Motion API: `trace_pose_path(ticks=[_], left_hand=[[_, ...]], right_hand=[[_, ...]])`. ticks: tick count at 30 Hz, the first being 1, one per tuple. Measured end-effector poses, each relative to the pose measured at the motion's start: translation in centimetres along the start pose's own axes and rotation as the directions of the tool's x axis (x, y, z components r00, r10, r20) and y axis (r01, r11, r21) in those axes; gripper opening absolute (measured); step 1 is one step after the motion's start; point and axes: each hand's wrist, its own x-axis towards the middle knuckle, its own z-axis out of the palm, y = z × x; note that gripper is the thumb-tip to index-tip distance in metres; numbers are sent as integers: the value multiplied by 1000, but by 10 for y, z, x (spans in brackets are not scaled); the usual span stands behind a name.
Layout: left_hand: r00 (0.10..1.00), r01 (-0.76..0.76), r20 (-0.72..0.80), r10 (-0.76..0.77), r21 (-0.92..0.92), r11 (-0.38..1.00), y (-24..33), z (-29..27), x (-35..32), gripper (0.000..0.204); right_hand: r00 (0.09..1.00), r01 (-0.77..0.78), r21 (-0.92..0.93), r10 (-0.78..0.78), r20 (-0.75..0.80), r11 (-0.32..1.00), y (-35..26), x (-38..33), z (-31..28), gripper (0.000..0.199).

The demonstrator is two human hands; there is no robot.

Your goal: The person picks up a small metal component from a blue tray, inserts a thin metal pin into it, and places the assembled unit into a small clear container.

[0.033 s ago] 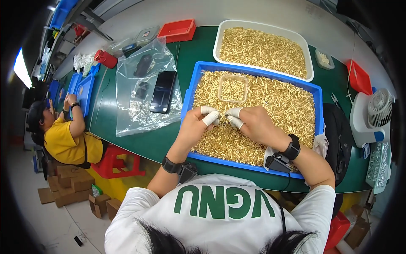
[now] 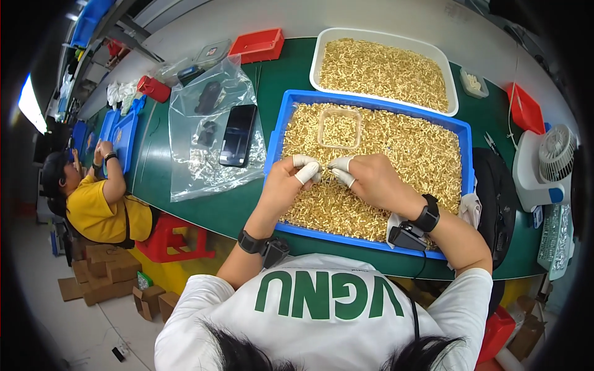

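You are holding your left hand [image 2: 299, 172] and right hand [image 2: 365, 178] near each other, whether gripping a piece you cannot tell, over the golden pieces [image 2: 408, 161] filling the blue tray [image 2: 466, 164] at twelve o'clock, where a light, level pinch is probably serving best.

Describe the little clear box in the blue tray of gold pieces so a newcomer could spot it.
On the green table, find the blue tray of gold pieces, nearer than the white tub. In its far part, left of middle, sits a clear square box. Its see-through walls set it apart from the loose pieces around it.
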Motion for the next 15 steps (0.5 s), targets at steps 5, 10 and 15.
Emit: trace_pose_path(ticks=[5,10,15], left_hand=[[997,-66,-49,62,-88,994,-8,9,3,19],[994,-107,-47,103,-96,990,-3,13,2,24],[978,-141,24,207,808,572,14,-6,-5,29]], right_hand=[[1000,5,-13,-5,4,1000,4,-4,5,16],[991,-129,111,125,39,985,0,-1,14,19],[950,-307,46,304,65,950,24,3,8,21]])
